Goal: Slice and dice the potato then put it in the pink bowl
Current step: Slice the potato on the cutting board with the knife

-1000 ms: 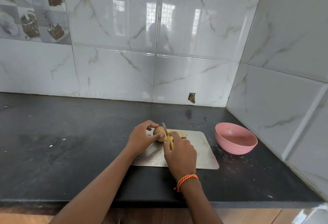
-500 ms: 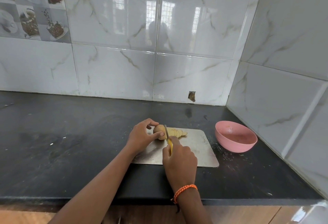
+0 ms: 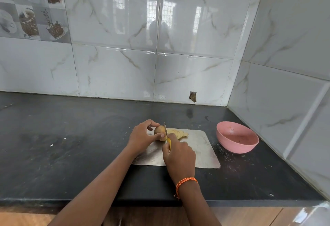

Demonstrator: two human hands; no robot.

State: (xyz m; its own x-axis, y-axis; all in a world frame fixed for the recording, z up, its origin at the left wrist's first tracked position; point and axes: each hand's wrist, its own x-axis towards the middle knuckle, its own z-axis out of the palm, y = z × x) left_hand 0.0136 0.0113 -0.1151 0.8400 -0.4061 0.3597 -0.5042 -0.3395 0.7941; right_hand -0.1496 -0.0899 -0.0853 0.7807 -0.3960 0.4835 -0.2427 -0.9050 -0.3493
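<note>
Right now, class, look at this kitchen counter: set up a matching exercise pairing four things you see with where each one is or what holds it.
Things:
1. potato
2. knife
3. slices
4. bowl

Places or states:
A. gripped by the right hand
B. on the counter, right of the board
C. held by the left hand
D. fanned out on the board

Pairs: 1-C, 2-A, 3-D, 4-B

The potato (image 3: 159, 130) was set on the board (image 3: 201, 147), slices (image 3: 176, 133) laid right of it; the bowl (image 3: 237, 140) was placed right of the board.
</note>
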